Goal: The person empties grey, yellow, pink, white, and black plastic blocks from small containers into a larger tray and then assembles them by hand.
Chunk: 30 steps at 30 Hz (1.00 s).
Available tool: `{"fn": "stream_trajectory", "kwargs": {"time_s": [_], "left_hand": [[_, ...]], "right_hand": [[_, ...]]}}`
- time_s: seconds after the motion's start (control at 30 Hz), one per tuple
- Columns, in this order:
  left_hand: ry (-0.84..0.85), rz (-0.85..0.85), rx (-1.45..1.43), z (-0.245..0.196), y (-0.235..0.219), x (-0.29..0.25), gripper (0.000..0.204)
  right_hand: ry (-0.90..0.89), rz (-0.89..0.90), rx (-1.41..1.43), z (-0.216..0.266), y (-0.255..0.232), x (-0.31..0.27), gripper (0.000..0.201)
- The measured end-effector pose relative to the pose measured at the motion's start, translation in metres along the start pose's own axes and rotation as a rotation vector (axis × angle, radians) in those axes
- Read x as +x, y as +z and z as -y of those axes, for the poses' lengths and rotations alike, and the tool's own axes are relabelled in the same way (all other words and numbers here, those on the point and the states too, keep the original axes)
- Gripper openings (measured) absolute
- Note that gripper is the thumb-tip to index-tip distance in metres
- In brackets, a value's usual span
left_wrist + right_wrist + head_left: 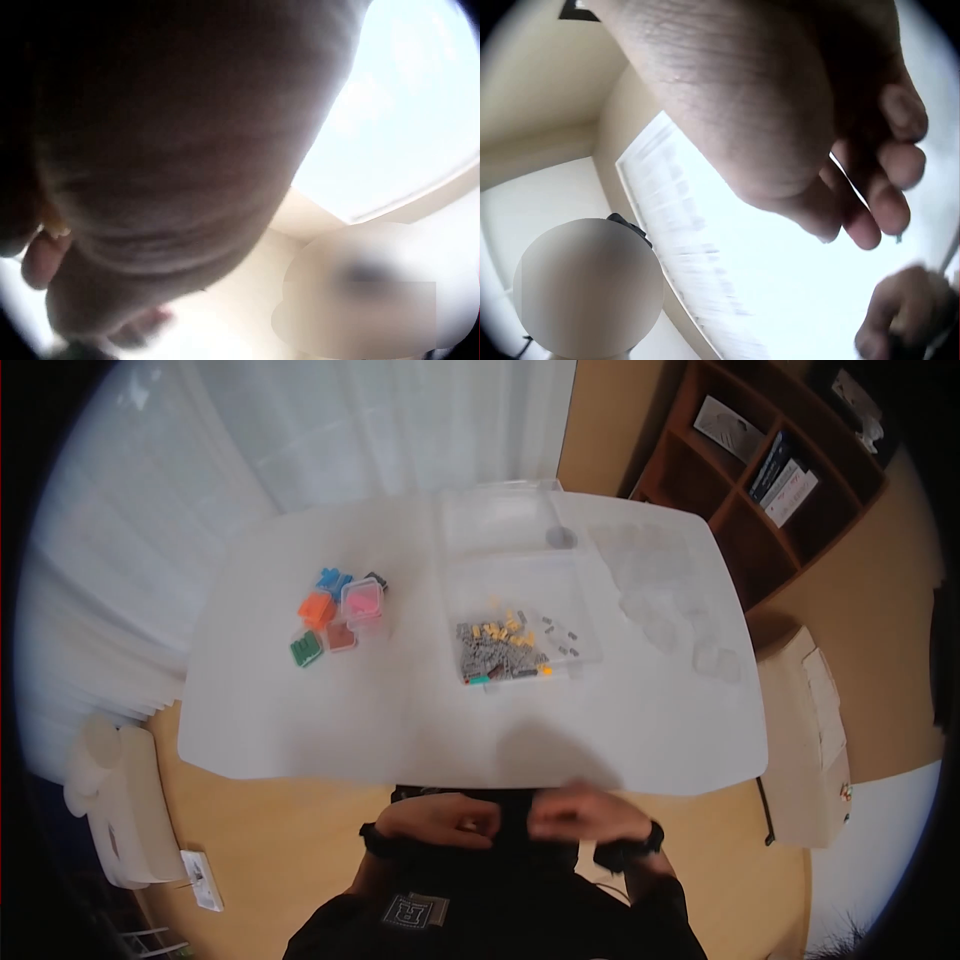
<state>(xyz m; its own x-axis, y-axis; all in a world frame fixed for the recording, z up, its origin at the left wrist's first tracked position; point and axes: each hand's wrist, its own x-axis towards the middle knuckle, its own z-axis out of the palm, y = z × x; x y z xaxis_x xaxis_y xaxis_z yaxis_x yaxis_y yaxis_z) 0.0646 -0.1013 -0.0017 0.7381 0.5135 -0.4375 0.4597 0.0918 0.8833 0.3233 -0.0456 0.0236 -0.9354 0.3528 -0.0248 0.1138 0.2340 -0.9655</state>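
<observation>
My left hand [440, 820] is low in front of my body, just short of the table's front edge. Its fingers curl round a small yellow piece [54, 223], mostly hidden by the hand. Facing it across a small gap is my right hand [585, 815], blurred in the head view. In the right wrist view its fingers [889, 210] hang loosely bent, and nothing shows in their grasp. Beyond both hands, a clear plastic box [590, 595] holds a pile of small grey toy bricks [495, 655], with yellow bricks [490, 630] among them.
Left on the white table [300, 730] is a group of small clear cases with coloured contents, among them orange [317, 609], pink [364, 600] and green [306, 649]. Several clear containers [655, 615] stand at right. A brown shelf [755, 470] is behind, sofas [800, 730] at the sides.
</observation>
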Motion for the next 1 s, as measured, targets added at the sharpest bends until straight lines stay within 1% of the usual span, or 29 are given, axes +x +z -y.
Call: {"fn": "stream_trajectory", "kwargs": {"time_s": [0.03, 0.07, 0.13, 0.17, 0.2, 0.23, 0.27, 0.3, 0.33, 0.37, 0.43, 0.47, 0.5, 0.6, 0.7, 0.77, 0.83, 0.87, 0.9, 0.93, 0.97, 1.0], "left_hand": [[0.252, 0.076, -0.056, -0.015, 0.001, -0.003, 0.017], [0.249, 0.08, -0.052, -0.026, 0.0, -0.009, 0.017], [0.024, 0.111, -0.081, -0.043, -0.003, -0.017, 0.017], [0.115, -0.09, -0.138, -0.04, -0.005, -0.019, 0.013], [0.182, -0.229, -0.116, -0.033, -0.016, -0.012, 0.013], [0.109, -0.396, -0.19, -0.034, -0.023, -0.011, 0.014], [0.184, -0.506, -0.177, -0.029, -0.035, -0.003, 0.017], [0.185, -0.527, -0.358, -0.033, -0.045, 0.002, 0.016], [0.248, -0.506, -0.434, -0.019, -0.057, 0.014, 0.02], [0.25, -0.504, -0.444, -0.014, -0.061, 0.021, 0.02], [0.343, -0.534, -0.353, -0.009, -0.065, 0.031, 0.024], [0.379, -0.543, -0.375, -0.008, -0.063, 0.033, 0.026], [0.378, -0.543, -0.382, -0.008, -0.06, 0.033, 0.026], [0.329, -0.529, -0.414, -0.005, -0.053, 0.026, 0.029], [0.332, -0.518, -0.374, 0.001, -0.062, 0.026, 0.027], [0.307, -0.435, -0.333, 0.006, -0.072, 0.028, 0.025], [0.309, -0.46, -0.321, 0.005, -0.075, 0.03, 0.023], [0.273, -0.452, -0.344, 0.002, -0.076, 0.029, 0.022], [0.236, -0.443, -0.371, 0.0, -0.075, 0.028, 0.022], [0.233, -0.436, -0.376, -0.001, -0.074, 0.029, 0.022], [0.23, -0.482, -0.36, -0.001, -0.072, 0.03, 0.023], [0.225, -0.528, -0.343, 0.0, -0.07, 0.03, 0.024]], "right_hand": [[0.005, -0.135, 0.053, 0.004, -0.004, 0.009, 0.011], [0.08, -0.264, 0.129, 0.015, -0.009, 0.019, 0.012], [0.081, -0.477, 0.185, 0.012, -0.011, 0.033, 0.013], [-0.008, -0.519, 0.235, 0.006, -0.012, 0.04, 0.013], [0.039, -0.539, 0.286, 0.001, -0.014, 0.045, 0.01], [0.09, -0.556, 0.338, -0.004, -0.015, 0.051, 0.008], [0.09, -0.552, 0.344, -0.012, -0.014, 0.058, 0.008], [0.025, -0.608, 0.402, -0.02, -0.011, 0.068, 0.006], [-0.037, -0.665, 0.46, -0.028, -0.007, 0.076, 0.005], [-0.027, -0.664, 0.459, -0.036, -0.004, 0.081, 0.005], [-0.087, -0.785, 0.36, -0.045, -0.002, 0.087, 0.008], [-0.107, -0.779, 0.371, -0.044, -0.001, 0.086, 0.009], [-0.101, -0.776, 0.372, -0.045, 0.0, 0.085, 0.009], [-0.05, -0.766, 0.348, -0.046, 0.006, 0.086, 0.009], [-0.032, -0.76, 0.291, -0.043, 0.009, 0.09, 0.007], [-0.045, -0.721, 0.106, -0.043, 0.009, 0.093, 0.01], [-0.061, -0.75, 0.133, -0.051, 0.012, 0.1, 0.012], [-0.077, -0.78, 0.161, -0.053, 0.013, 0.102, 0.013], [-0.074, -0.785, 0.162, -0.054, 0.012, 0.102, 0.013], [-0.106, -0.751, 0.219, -0.056, 0.012, 0.102, 0.013], [-0.137, -0.717, 0.278, -0.058, 0.013, 0.102, 0.013], [-0.13, -0.721, 0.285, -0.059, 0.013, 0.101, 0.013]]}}
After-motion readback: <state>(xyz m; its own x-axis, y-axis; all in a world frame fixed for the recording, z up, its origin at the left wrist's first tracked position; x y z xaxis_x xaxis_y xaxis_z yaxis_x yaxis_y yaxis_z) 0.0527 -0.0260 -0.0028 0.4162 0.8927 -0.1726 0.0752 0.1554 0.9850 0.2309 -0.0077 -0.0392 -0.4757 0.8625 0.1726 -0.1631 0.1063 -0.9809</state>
